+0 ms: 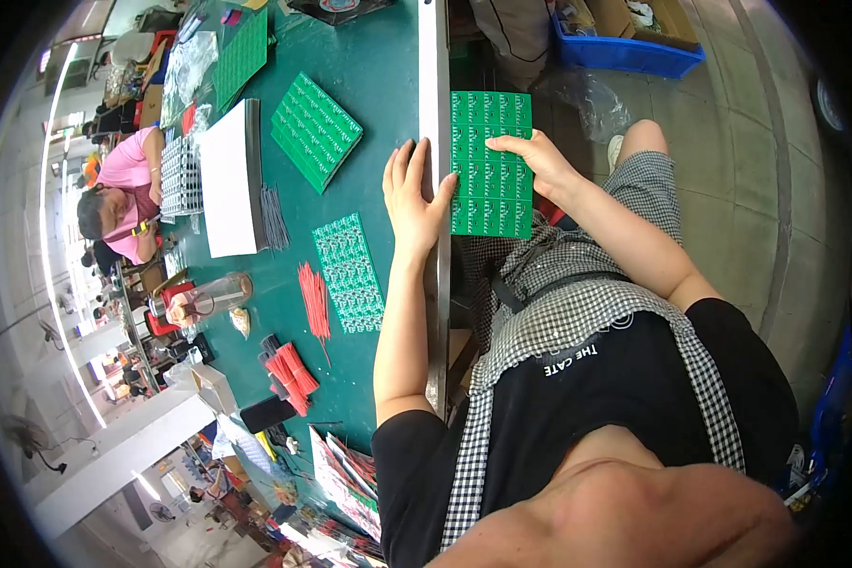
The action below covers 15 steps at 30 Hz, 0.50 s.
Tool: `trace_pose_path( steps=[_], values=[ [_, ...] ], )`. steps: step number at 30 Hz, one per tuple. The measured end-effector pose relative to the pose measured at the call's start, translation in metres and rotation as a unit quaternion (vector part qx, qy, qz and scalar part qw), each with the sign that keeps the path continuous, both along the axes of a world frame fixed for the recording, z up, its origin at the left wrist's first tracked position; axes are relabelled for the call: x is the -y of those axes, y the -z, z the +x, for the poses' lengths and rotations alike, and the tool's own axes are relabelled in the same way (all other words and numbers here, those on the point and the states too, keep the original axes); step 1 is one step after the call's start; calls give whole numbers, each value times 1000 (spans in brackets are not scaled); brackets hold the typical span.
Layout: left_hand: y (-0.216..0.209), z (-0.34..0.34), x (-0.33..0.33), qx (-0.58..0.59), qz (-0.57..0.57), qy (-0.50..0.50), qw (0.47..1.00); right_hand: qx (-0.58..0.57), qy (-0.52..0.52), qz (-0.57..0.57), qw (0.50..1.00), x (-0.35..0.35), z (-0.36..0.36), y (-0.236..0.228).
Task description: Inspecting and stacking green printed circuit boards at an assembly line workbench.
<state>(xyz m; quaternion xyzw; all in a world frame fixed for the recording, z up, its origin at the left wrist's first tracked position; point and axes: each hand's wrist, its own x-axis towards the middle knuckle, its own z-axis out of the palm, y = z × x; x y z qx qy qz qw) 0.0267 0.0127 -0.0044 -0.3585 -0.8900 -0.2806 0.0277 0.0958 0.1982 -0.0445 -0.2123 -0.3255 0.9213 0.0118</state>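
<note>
A green circuit board panel (491, 204) with rows of repeated white-marked sections extends past the table's edge, over my lap side. My right hand (542, 163) grips it by its right edge, thumb lying on top and the other fingers hidden beneath. My left hand (413, 201) rests at the table's pale metal edge (434, 85), fingers stretched out and apart. Its thumb reaches the panel's left edge; whether it presses there I cannot tell. Left of that hand, a stack of green panels (314, 133) and a panel crowded with small parts (348, 275) lie on the green tabletop (374, 52).
Red wires (313, 303) and bundled red pieces (292, 374) lie farther left, near a white stack of sheets (231, 180) and a clear bottle (213, 295). A blue bin (630, 55) stands on the floor. Across the table sits a person in pink (123, 180).
</note>
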Motion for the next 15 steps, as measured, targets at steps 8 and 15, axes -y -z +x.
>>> trace_pose_path(
  steps=[8, 15],
  values=[
    [-3, -1, 3, 5, 1, 5, 1000, -35, 8, -18, 999, 3, -5, 10],
    [-3, 0, 4, 8, -3, 0, 1000, -65, 0, 7, 998, -3, -15, 8]
  ],
)
